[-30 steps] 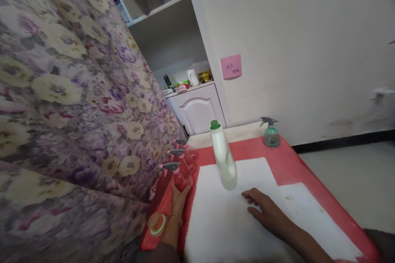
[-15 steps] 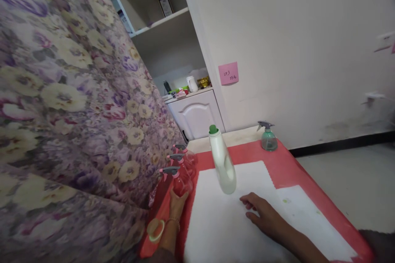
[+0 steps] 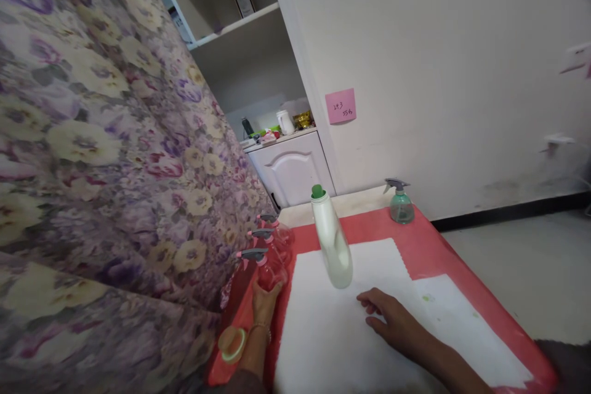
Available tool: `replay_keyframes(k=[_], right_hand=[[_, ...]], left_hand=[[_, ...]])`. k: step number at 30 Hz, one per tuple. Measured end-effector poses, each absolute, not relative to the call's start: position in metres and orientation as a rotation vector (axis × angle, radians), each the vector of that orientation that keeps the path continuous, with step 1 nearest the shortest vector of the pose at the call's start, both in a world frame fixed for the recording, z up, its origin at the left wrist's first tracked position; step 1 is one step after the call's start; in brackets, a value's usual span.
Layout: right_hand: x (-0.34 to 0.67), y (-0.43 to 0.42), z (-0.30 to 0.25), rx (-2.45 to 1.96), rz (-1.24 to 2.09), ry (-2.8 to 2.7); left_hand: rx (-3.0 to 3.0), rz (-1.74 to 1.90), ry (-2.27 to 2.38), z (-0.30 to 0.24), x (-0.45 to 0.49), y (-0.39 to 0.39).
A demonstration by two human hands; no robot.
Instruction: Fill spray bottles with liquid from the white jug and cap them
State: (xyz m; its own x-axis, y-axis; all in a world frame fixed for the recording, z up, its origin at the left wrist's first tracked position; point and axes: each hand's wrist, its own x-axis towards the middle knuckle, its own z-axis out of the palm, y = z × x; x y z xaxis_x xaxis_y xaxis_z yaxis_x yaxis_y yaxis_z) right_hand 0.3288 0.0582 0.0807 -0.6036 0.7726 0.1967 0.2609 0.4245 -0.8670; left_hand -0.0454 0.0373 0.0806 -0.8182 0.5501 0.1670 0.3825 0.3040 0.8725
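At the table's left edge, my left hand [image 3: 265, 305] is wrapped round the lower part of the nearest clear pink spray bottle [image 3: 268, 271], which has a grey and pink trigger head. Two more pink spray bottles [image 3: 279, 252] stand in a row just behind it. A pale green detergent bottle [image 3: 337, 255] with a side handle stands upright on a white cloth [image 3: 323, 332], its green spout showing at the neck. My right hand [image 3: 383, 314] hovers low over the cloth, right of that bottle, holding nothing, with thumb and loosely bent fingers apart.
Beside my left wrist lies a small round cap-like piece [image 3: 231, 345] with a pale green rim. A green spray bottle [image 3: 401, 206] stands at the far right corner of the red-covered table [image 3: 438, 246]. A floral curtain [image 3: 115, 166] hangs close on the left.
The view has shifted very slightly. Both hands and the bottles keep practically the same places, with my left hand still on the nearest pink spray bottle.
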Motion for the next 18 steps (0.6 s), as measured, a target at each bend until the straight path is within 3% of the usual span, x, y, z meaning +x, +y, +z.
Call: replay_keyframes(k=[18], right_hand=[[0.332, 0.059, 0.087, -0.829, 1.142, -2.083]], left_hand=[[1.100, 1.248, 2.621, 0.065, -0.038, 0.031]])
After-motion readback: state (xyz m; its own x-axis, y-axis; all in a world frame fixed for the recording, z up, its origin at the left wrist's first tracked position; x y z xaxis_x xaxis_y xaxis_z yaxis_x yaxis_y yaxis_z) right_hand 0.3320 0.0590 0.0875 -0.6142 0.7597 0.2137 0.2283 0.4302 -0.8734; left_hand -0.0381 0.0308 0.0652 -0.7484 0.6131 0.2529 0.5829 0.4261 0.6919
